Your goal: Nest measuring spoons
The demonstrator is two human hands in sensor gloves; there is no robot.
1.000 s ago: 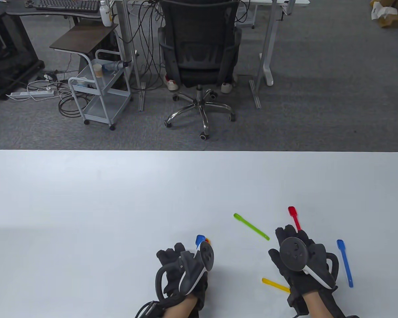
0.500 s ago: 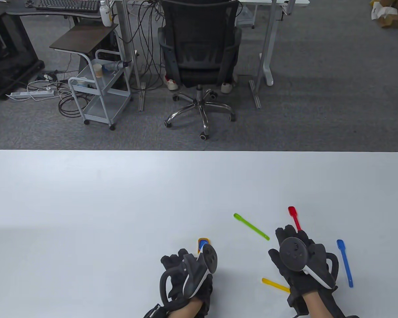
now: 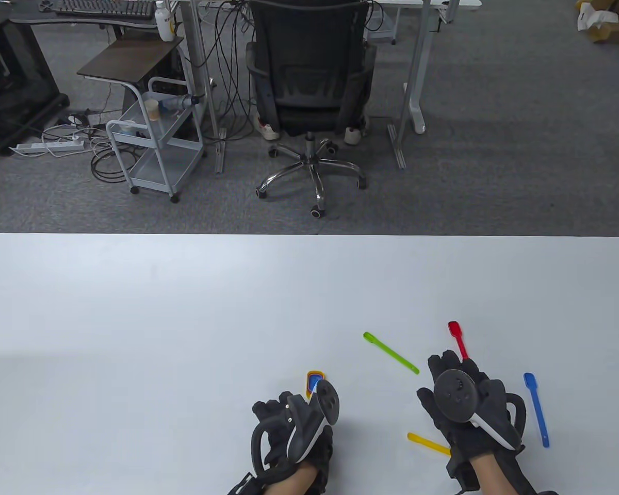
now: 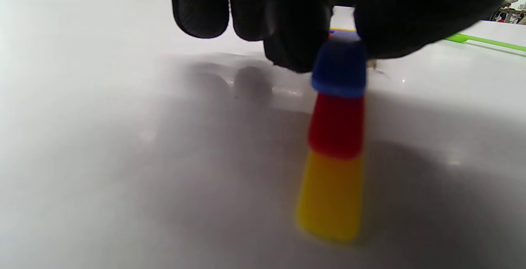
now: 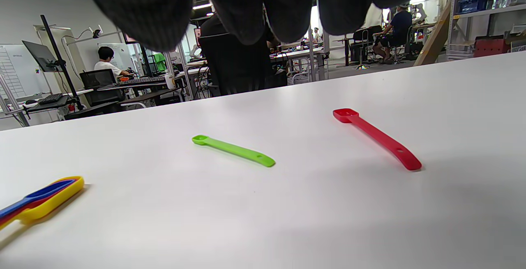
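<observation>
The left hand (image 3: 294,430) grips the handles of the nested spoons (image 4: 335,137), while the right hand (image 3: 464,407) rests above the table (image 3: 185,319), its fingers loose and holding nothing.

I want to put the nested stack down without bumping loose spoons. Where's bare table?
Bare: left of the left hand and beyond the green spoon. Crowded: around the right hand, with red, blue and yellow spoons.

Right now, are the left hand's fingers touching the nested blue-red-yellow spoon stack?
Touching. Left wrist view: gloved fingers press against the stack's blue top handle, no gap.
</observation>
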